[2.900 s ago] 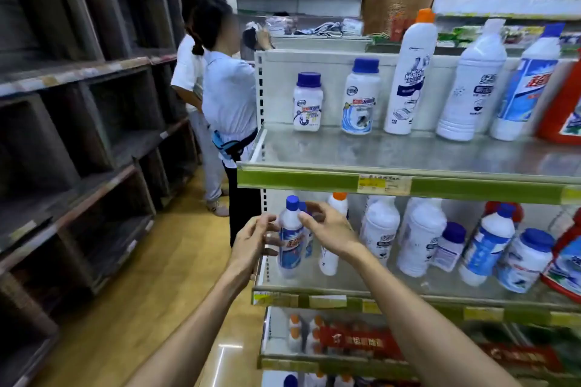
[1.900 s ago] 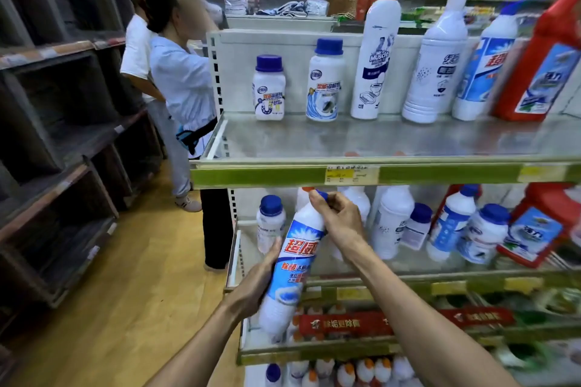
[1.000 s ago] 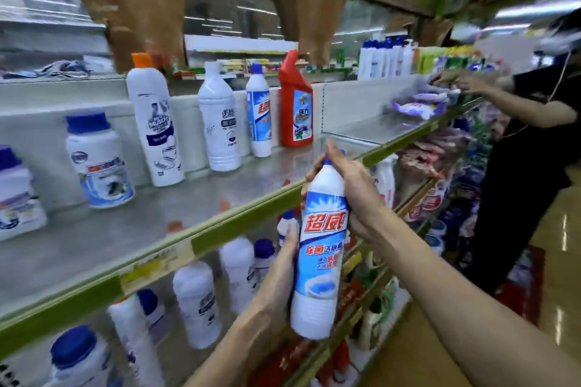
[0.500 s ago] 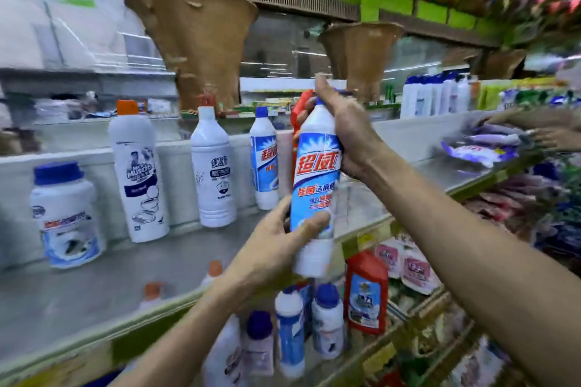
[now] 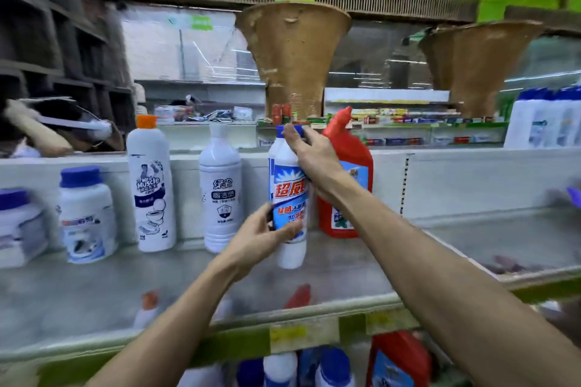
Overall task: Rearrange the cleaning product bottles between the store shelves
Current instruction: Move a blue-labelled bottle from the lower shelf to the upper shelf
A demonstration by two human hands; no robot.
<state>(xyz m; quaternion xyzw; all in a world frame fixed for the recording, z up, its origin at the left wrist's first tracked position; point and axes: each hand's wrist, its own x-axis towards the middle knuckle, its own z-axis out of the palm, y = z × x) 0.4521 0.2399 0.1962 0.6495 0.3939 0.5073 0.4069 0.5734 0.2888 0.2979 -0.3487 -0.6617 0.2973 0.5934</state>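
I hold the blue-labelled bottle (image 5: pixel 287 198) upright over the upper shelf (image 5: pixel 345 264), both hands closed on it. My right hand (image 5: pixel 317 163) wraps its neck and shoulder from the right, fingertips up at the blue cap, and my left hand (image 5: pixel 261 236) grips the lower part of the label from the left, thumb across the front. Its white base looks very close to the shelf surface, though I cannot tell whether it touches. Just behind it on the right stands the red bottle (image 5: pixel 345 173) with its angled neck, partly hidden by my right wrist. To the left along the back of the shelf stand a plain white bottle (image 5: pixel 221 195), then a taller white bottle with an orange cap (image 5: pixel 151 185), then two squat white jars with blue lids (image 5: pixel 85 214), the far one blurred at the frame edge. The right stretch of the shelf is mostly bare. Below the green shelf edge (image 5: pixel 239 345) more blue-capped bottles (image 5: pixel 333 367) and a red one show on the lower shelf. Someone else's arm (image 5: pixel 41 132) shows at the far left.
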